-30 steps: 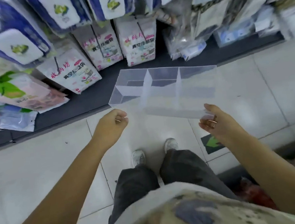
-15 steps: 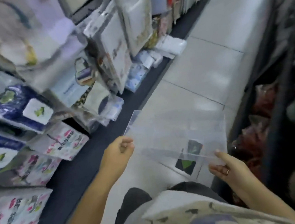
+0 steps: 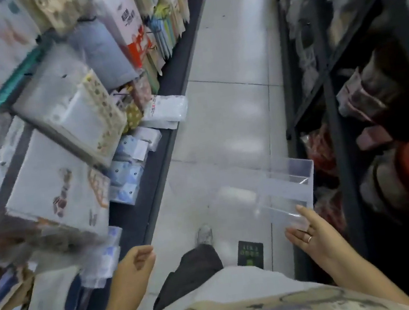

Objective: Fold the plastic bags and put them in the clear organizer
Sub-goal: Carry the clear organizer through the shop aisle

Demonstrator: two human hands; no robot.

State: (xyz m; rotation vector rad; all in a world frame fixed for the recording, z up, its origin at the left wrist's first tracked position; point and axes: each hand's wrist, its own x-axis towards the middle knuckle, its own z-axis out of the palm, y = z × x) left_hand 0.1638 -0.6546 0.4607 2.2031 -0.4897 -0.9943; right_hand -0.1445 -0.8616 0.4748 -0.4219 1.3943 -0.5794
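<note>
Turning down the shop aisle (image 3: pixel 230 104), a person is now carrying the clear organizer (image 3: pixel 269 195) on the straight fingers of the right hand (image 3: pixel 312 238) alone, the left hand (image 3: pixel 135 265), having let go, hanging loosely curled and empty, folding not yet begun.

Pale tiled floor (image 3: pixel 230 104) runs up aisle, grey grout lines. My shoe (image 3: pixel 204 233) planted on it. Dark square sticker (image 3: pixel 250 252) with green mark lies flat on tile right of shoe. Left: dark shelf ledge (image 3: pixel 170 146) carries white packet (image 3: pixel 168 107) and blue-white packets (image 3: pixel 127 177). Right: dark metal rack (image 3: pixel 332 115), blurred bagged goods on its shelves.
</note>
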